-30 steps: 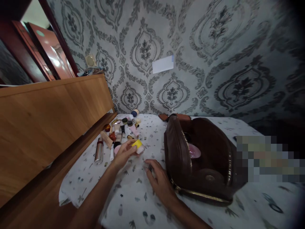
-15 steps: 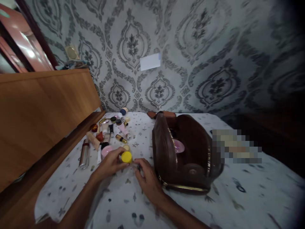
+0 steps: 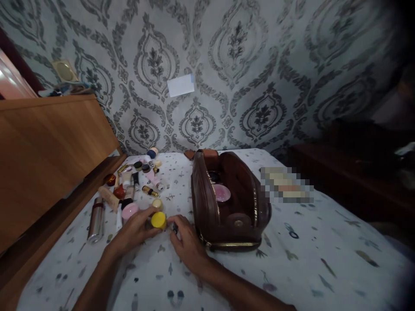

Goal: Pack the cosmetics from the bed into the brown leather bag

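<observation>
My left hand has its thumb and fingers around a small jar with a yellow lid, low over the cloth. Close by on the right, my right hand has its thumb and index finger apart, the fingertips beside the jar. A small dark spot shows between them; I cannot tell whether it is an object or the cloth's print. Just behind the yellow lid stands a small cream-coloured jar. A pink round container is partly covered by my left hand. The brown bag stands unzipped, a pink oval item inside.
Several cosmetic tubes and jars lie at the left, with a metallic bottle and a gold-and-black tube. A wooden panel borders the left side, and a patterned wall rises behind. A blurred-out flat item lies right of the bag.
The view has turned right, so everything sits further left in the picture. Both hands stay near the yellow-lidded jar, the left still holding it.
</observation>
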`<state>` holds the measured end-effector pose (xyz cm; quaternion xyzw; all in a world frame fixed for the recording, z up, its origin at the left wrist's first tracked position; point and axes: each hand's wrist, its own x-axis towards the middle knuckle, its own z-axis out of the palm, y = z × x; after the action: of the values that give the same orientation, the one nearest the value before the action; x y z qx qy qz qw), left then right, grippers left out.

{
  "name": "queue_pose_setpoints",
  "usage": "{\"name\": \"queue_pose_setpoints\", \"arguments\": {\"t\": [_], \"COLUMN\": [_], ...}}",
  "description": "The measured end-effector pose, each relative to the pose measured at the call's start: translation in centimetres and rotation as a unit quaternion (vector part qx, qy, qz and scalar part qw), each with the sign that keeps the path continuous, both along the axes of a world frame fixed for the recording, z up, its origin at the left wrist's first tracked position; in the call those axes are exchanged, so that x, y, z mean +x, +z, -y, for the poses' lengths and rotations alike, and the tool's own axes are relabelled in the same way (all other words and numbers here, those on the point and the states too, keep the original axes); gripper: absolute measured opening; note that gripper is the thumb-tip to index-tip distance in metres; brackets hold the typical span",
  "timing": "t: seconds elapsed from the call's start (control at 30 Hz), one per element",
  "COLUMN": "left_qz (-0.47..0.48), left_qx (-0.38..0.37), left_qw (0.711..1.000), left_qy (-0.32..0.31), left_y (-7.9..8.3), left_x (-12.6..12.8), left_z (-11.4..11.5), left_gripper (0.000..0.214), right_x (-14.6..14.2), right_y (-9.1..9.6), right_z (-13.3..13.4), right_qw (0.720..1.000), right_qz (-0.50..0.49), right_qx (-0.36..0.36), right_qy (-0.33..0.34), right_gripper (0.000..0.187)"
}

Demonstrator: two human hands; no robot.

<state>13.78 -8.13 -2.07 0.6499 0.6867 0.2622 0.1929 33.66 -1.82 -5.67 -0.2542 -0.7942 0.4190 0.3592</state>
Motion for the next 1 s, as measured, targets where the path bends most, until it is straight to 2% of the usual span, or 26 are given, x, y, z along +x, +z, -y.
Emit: {"name": "queue_pose_setpoints", "arguments": {"t": [0.07, 0.17, 0.23, 0.3, 0.37, 0.43, 0.5, 0.63, 0.7, 0.83, 0.93, 1.0], "left_qz": [0.019, 0.046, 0.03, -0.012, -0.058, -0.103, -0.149, -0.222, -0.235, -0.167, -0.027, 0.101], "left_qx": [0.003, 0.047, 0.115, 0.174, 0.192, 0.176, 0.142, 0.055, 0.039, 0.071, 0.127, 0.157], "left_qw": [1.0, 0.998, 0.99, 0.97, 0.953, 0.951, 0.955, 0.955, 0.953, 0.966, 0.974, 0.965], "left_qy": [-0.015, -0.005, 0.07, 0.168, 0.226, 0.233, 0.213, 0.187, 0.186, 0.182, 0.187, 0.182], "left_y": [0.9, 2.3, 2.9, 3.0, 2.7, 2.3, 1.8, 1.2, 1.2, 1.4, 1.5, 1.6], "left_x": [0.3, 0.1, -0.8, -2.1, -3.4, -4.4, -4.8, -4.4, -4.1, -3.9, -4.0, -3.8], "left_z": [0.0, 0.1, 0.4, 0.8, 1.2, 1.5, 1.6, 1.4, 1.4, 1.5, 1.3, 1.0], "left_gripper": [0.048, 0.033, 0.028, 0.031, 0.03, 0.03, 0.032, 0.039, 0.04, 0.042, 0.046, 0.049], "right_x": [0.0, -0.1, -0.1, -0.1, -0.1, -0.1, -0.1, 0.0, 0.0, -0.1, -0.2, -0.2], "right_y": [-0.1, -0.1, 0.0, 0.0, 0.0, -0.1, -0.1, -0.1, -0.1, -0.1, 0.0, 0.0], "right_z": [-0.1, -0.2, -0.3, -0.3, -0.4, -0.4, -0.5, -0.5, -0.5, -0.6, -0.6, -0.6], "right_qw": [1.0, 1.0, 1.0, 1.0, 1.0, 1.0, 1.0, 1.0, 1.0, 1.0, 0.999, 0.999], "right_qz": [-0.004, -0.002, -0.001, -0.002, 0.0, 0.007, 0.014, 0.019, 0.021, 0.023, 0.028, 0.03], "right_qx": [0.001, -0.005, -0.006, -0.005, -0.006, -0.008, -0.009, -0.006, -0.006, -0.011, -0.018, -0.02], "right_qy": [0.006, 0.013, 0.014, 0.013, 0.013, 0.016, 0.018, 0.017, 0.018, 0.017, 0.02, 0.022], "right_gripper": [0.027, 0.025, 0.026, 0.026, 0.025, 0.024, 0.025, 0.026, 0.027, 0.026, 0.027, 0.028]}}
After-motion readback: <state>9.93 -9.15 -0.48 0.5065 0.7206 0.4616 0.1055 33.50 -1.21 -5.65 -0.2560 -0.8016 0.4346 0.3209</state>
